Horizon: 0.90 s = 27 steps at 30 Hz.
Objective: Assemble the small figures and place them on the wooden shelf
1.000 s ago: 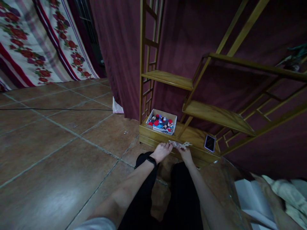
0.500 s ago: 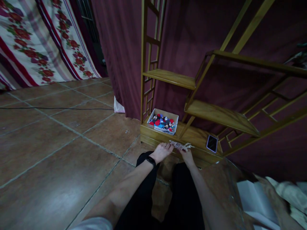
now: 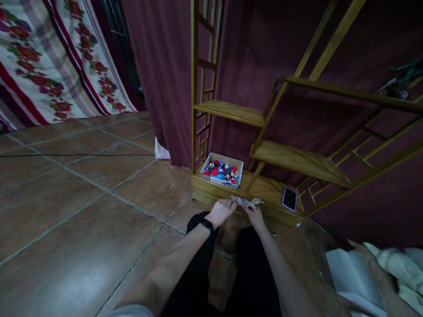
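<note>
Head view — packet (image 3: 241, 202) held between both hands before the shelf (image 3: 267, 189), long axis left to right, pale piece (image 3: 255, 203) at its right; left hand (image 3: 220, 213) pinches the left end, knuckles up; right hand (image 3: 255, 216) grips from below, fingers partly hidden — both equally near, forearms stretched forward; box (image 3: 228, 158) beyond, leftward

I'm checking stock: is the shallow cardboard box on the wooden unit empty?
Not empty: small red, blue and dark pieces spread across the open cardboard box; their depth is hidden.
</note>
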### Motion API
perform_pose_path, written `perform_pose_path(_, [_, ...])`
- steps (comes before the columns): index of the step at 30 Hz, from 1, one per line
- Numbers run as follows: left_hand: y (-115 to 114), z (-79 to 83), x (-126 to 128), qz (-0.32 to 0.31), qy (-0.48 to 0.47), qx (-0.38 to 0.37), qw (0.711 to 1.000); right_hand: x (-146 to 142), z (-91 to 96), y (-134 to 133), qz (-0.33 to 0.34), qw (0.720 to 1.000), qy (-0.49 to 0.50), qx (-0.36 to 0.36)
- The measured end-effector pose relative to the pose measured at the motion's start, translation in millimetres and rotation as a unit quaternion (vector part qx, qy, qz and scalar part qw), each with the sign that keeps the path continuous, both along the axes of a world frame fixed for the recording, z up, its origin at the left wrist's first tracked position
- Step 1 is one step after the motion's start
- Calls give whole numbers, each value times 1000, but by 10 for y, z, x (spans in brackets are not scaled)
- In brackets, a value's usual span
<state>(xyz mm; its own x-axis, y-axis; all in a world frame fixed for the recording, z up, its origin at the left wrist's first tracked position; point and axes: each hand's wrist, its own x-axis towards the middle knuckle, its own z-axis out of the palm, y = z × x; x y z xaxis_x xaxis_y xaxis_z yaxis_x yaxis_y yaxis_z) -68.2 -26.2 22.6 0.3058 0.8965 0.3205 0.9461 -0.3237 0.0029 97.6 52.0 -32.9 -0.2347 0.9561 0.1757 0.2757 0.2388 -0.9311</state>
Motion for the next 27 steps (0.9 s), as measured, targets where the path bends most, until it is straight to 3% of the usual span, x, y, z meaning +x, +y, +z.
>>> perform_pose_path(6, [93, -21, -39, 90, -125, -66, 986, -64, 52, -47, 68, 993, 32, -92])
perform_pose_path(16, [249, -152, 68, 198, -290, -97, 931, -127, 155, -87, 48, 986, 87, -130])
perform_pose_path(24, [306, -222, 108, 197, -352, -96, 910, -191, 256, -166, 80, 985, 100, -113])
perform_pose_path(27, [343, -253, 107, 184, -429, -97, 879, -227, 250, -197, 30, 985, 126, -112])
